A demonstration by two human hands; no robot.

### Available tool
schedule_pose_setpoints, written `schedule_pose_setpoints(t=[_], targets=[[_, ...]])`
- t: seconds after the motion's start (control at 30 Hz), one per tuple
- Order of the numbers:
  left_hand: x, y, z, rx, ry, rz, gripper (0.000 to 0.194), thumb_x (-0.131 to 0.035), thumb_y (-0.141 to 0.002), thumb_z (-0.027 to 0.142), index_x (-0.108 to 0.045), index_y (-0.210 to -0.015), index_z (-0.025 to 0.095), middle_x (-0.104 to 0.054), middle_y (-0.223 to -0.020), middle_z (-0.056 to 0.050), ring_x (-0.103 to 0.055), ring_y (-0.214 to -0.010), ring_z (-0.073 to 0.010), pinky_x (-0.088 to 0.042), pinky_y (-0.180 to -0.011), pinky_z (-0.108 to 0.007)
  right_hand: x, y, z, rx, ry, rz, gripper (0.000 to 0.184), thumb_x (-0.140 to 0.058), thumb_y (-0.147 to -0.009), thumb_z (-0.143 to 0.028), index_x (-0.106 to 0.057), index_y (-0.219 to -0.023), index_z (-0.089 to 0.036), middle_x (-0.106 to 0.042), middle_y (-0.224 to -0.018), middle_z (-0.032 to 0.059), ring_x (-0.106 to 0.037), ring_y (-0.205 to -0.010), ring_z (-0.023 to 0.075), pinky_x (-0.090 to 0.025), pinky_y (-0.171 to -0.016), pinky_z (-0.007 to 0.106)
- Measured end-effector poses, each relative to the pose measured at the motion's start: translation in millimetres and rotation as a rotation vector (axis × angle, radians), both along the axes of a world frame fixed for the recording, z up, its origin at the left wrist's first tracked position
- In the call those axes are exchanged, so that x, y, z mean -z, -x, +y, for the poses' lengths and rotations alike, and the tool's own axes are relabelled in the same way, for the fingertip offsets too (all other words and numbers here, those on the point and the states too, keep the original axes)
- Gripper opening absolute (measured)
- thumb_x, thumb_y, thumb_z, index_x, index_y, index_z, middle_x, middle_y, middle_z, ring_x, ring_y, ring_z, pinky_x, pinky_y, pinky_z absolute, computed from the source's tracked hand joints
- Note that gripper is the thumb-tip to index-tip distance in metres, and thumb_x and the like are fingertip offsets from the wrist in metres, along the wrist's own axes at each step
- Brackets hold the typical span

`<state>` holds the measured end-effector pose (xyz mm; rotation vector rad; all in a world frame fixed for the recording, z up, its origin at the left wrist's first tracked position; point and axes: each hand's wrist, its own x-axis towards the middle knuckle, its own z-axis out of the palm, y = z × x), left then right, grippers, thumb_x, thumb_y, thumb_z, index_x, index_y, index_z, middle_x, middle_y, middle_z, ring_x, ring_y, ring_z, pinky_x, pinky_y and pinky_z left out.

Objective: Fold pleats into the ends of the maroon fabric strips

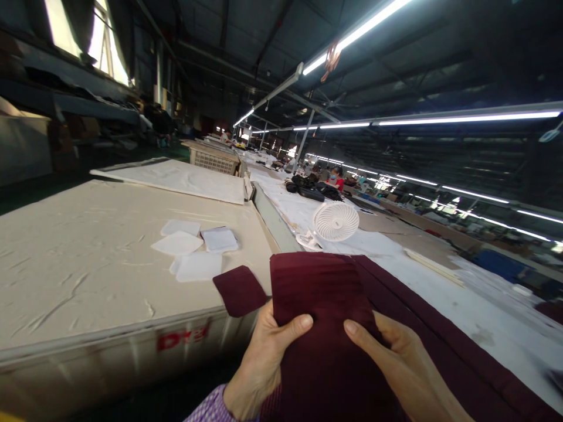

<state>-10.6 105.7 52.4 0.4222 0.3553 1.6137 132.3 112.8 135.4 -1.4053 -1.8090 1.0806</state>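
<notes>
I hold a stack of dark red fabric pieces upright in front of me with both hands. My left hand grips its left edge, thumb pressed on the front. My right hand grips the right side, thumb also on the front. A single dark red fabric piece lies on the cream-covered table just left of the stack. Long strips of the same dark red fabric run along the white table on the right.
Several white cut pieces lie on the cream table. A small white fan stands behind the stack. A plastic crate and dark bundles sit farther back. A person in red works in the distance.
</notes>
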Motion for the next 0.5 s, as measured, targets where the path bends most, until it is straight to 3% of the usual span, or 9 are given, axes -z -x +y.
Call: schedule_pose_setpoints(t=[0.17, 0.5], targets=[[2.0, -1.4, 0.7, -0.009, 0.022, -0.012, 0.027, -0.078, -0.064, 0.014, -0.065, -0.087, 0.016, -0.072, -0.08, -0.005, -0.068, -0.071, -0.0173, -0.054, -0.067, -0.026, 3.2, -0.2, -0.3, 0.011, -0.029, -0.006, 0.042, -0.055, -0.08, -0.053, -0.069, -0.092, -0.015, -0.069, -0.076, 0.0051, -0.063, -0.066, 0.0209, -0.052, -0.057, 0.028], [4.9, 5.0, 3.2, -0.004, 0.001, 0.052, 0.024, -0.075, -0.067, 0.015, -0.067, -0.089, 0.016, -0.073, -0.083, -0.005, -0.068, -0.073, -0.0178, -0.053, -0.072, -0.028, 1.1, -7.8, 0.7, -0.141, -0.011, -0.046, 0.034, -0.057, -0.082, -0.045, -0.066, -0.098, -0.016, -0.067, -0.101, 0.0092, -0.064, -0.089, 0.025, -0.054, -0.078, 0.036]])
